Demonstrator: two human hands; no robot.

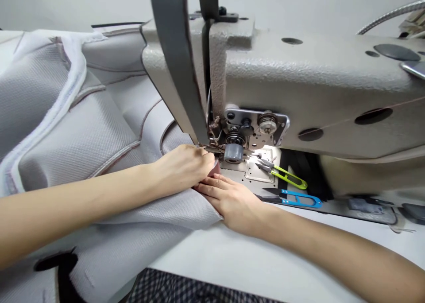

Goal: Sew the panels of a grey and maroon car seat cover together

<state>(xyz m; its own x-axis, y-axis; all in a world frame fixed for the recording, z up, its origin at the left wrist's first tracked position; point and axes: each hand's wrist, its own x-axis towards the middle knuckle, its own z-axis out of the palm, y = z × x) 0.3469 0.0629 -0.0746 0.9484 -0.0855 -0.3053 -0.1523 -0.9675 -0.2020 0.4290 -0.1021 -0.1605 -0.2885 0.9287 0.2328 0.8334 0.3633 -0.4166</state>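
Observation:
Light grey fabric (109,130) with stitched seams spreads over the left side and runs to the needle area of a sewing machine (299,81). My left hand (186,168) is curled on the fabric just left of the needle area, its fingertips bent under and partly hidden. Close in front and to the right, my right hand (232,201) lies flat on the fabric edge, fingers stretched toward my left hand. A small reddish piece (215,168) shows between the two hands. A dark strap (179,55) hangs down the machine head to the needle area.
Yellow-green thread snips (288,177) and blue snips (303,199) lie right of the needle area, beside my right forearm. The machine arm overhangs the right side. A white tabletop (206,258) shows in front, with dark checked cloth (186,289) below its edge.

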